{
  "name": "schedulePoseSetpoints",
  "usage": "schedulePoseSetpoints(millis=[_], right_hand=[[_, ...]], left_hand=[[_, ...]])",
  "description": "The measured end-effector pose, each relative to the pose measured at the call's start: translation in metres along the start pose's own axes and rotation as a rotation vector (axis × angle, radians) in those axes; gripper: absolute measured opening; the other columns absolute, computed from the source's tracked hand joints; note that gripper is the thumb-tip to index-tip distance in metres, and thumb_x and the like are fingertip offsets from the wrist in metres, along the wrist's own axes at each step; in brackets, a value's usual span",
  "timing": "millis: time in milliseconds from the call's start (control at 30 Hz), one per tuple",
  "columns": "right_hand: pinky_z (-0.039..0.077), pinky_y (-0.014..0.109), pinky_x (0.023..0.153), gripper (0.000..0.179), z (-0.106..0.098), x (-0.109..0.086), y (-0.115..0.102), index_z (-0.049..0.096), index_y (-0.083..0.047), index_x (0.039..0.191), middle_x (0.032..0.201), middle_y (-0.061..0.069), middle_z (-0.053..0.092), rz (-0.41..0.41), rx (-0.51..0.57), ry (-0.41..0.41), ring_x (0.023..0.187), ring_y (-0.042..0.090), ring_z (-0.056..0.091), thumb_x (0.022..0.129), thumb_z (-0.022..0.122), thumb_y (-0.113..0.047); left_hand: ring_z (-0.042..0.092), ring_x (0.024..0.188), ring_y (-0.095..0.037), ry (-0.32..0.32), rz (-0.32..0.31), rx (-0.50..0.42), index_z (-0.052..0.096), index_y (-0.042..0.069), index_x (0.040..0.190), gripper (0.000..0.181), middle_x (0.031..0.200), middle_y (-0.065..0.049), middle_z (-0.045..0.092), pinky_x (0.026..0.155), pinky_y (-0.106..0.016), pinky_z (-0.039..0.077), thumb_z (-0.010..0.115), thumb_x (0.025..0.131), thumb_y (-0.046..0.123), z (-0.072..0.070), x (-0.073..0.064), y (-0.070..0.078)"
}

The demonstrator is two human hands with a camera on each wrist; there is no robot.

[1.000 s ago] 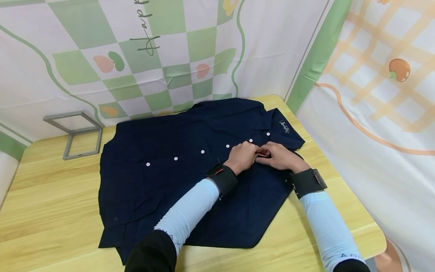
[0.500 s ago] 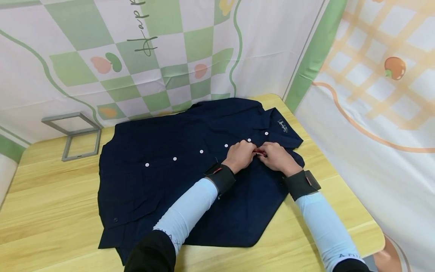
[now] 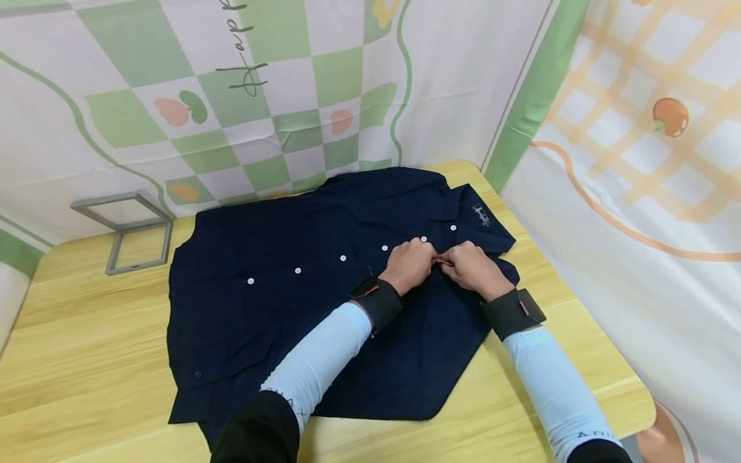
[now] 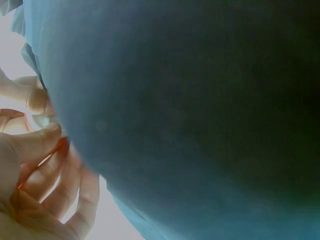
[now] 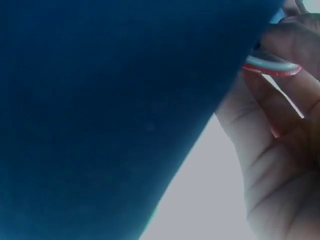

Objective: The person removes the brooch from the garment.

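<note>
A navy short-sleeved shirt (image 3: 393,379) lies spread on the table, with a line of white buttons along its front. Its collar (image 3: 489,228) is at the right. Both hands meet on the chest below the top buttons. Between them is a small round badge (image 5: 272,64) with a red edge and a pale back. My left hand (image 3: 408,263), fingers curled, pinches the badge at the cloth. From the right, my right hand (image 3: 475,267) grips it between thumb and fingers. Blurred dark cloth fills most of both wrist views and hides part of the fingertips.
A grey hinged frame (image 3: 116,252) stands open at the back left of the wooden table (image 3: 75,334). Patterned cloth (image 3: 173,51) hangs behind the table and along its right side. The table's rounded corner is at the lower right.
My right hand has moved slightly left and closed in on the badge, so less of its red edge shows. The left hand and the shirt stay nearly in place.
</note>
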State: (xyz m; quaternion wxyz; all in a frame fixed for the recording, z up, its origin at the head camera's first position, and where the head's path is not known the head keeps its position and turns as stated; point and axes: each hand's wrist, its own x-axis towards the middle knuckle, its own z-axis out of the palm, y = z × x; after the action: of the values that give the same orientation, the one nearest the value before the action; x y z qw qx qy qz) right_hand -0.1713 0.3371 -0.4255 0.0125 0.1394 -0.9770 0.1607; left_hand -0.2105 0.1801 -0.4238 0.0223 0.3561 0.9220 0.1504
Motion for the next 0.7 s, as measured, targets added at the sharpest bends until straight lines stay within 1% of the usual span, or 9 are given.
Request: schedulePoseSetpoints(millis=[67, 333, 500, 700], right_hand=[[0.043, 0.027, 0.05, 0.011, -0.0002, 0.0002, -0.0001, 0.076, -0.002, 0.083, 0.065, 0.01, 0.066, -0.004, 0.002, 0.001, 0.052, 0.014, 0.055, 0.088, 0.067, -0.004], [0.042, 0.027, 0.049, 0.011, 0.0005, -0.0008, -0.0001, 0.075, -0.002, 0.081, 0.063, 0.009, 0.065, -0.003, 0.012, 0.01, 0.051, 0.014, 0.054, 0.088, 0.067, -0.003], [0.045, 0.029, 0.05, 0.009, 0.0008, -0.0008, -0.0003, 0.076, 0.0, 0.084, 0.066, 0.011, 0.067, -0.005, -0.004, 0.027, 0.052, 0.014, 0.055, 0.087, 0.068, -0.002], [0.043, 0.028, 0.048, 0.01, 0.0027, -0.0006, -0.0005, 0.075, -0.001, 0.082, 0.063, 0.009, 0.065, -0.004, -0.004, 0.027, 0.05, 0.013, 0.054, 0.087, 0.068, -0.003]], left_hand=[[0.056, 0.057, -0.01, -0.001, -0.002, 0.004, 0.075, 0.017, 0.083, 0.024, 0.072, -0.001, 0.063, 0.05, -0.021, 0.042, 0.058, 0.1, 0.019, -0.0003, 0.0002, -0.0004], [0.052, 0.054, -0.009, -0.005, 0.011, 0.003, 0.073, 0.016, 0.081, 0.024, 0.065, -0.001, 0.055, 0.047, -0.02, 0.039, 0.058, 0.099, 0.016, -0.0006, 0.0, -0.0006], [0.052, 0.054, -0.009, -0.008, 0.012, 0.008, 0.072, 0.015, 0.08, 0.024, 0.065, -0.001, 0.056, 0.047, -0.02, 0.038, 0.058, 0.099, 0.016, -0.0019, -0.0001, -0.0006], [0.055, 0.057, -0.01, -0.015, -0.001, 0.009, 0.073, 0.015, 0.084, 0.022, 0.07, -0.001, 0.061, 0.049, -0.021, 0.04, 0.058, 0.099, 0.016, -0.0014, -0.0006, -0.0005]])
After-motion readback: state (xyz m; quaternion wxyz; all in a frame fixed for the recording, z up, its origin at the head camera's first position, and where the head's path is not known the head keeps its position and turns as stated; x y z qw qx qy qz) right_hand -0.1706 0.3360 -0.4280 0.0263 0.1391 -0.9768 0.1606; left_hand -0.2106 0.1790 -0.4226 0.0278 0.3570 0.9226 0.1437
